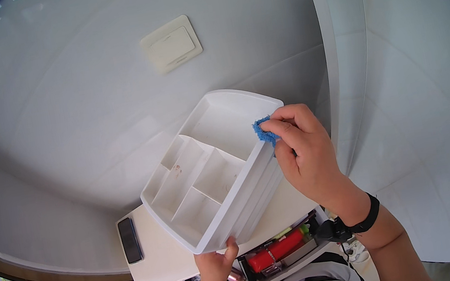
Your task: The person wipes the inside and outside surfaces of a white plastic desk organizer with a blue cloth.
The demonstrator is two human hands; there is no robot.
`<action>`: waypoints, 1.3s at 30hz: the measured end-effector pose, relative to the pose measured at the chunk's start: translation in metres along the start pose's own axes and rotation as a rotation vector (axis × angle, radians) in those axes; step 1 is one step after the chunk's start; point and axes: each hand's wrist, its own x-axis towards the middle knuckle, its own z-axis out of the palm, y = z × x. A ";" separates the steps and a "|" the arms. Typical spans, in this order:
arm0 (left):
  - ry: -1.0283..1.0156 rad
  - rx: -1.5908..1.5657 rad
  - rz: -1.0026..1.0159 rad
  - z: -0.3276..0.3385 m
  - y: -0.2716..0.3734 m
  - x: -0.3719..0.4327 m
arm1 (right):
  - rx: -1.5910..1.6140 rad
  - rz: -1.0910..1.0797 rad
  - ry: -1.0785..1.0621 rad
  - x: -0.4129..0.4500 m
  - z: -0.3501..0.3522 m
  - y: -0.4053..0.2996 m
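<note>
A white plastic organizer (pixel 222 123) with divided compartments on top stands tilted in view above a pale cabinet top. Brownish marks spot the bottom of one narrow compartment. My left hand (pixel 217 264) grips its near lower corner, the thumb on the side wall and the other fingers mostly hidden beneath. In my right hand (pixel 303 140) a blue cloth (pixel 265 130) is pinched between thumb and fingers, pressed at the rim near the organizer's right corner. Whether the organizer's base rests on the cabinet cannot be seen.
On the cabinet top (pixel 152 268) lies a dark phone (pixel 129 240) at the left. Below, an open drawer (pixel 289 259) holds a red item (pixel 277 251) and several small goods. A wall switch (pixel 171 44) is ahead; a white upright panel (pixel 346 53) rises at right.
</note>
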 end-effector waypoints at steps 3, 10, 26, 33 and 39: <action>-0.002 0.003 -0.022 -0.003 -0.002 -0.002 | -0.014 -0.140 -0.042 -0.008 0.009 -0.029; 0.083 -0.007 -0.051 0.000 0.010 0.004 | 0.385 -0.257 -0.247 -0.039 0.026 -0.088; -0.002 0.070 0.074 -0.006 -0.007 0.001 | -0.076 -0.386 -0.054 -0.010 0.008 -0.019; 0.017 0.039 0.067 0.003 -0.005 0.003 | -0.280 -0.235 0.034 0.004 -0.008 0.014; -0.041 -0.007 0.008 -0.005 -0.006 0.001 | 0.144 -0.328 -0.173 -0.026 0.019 -0.070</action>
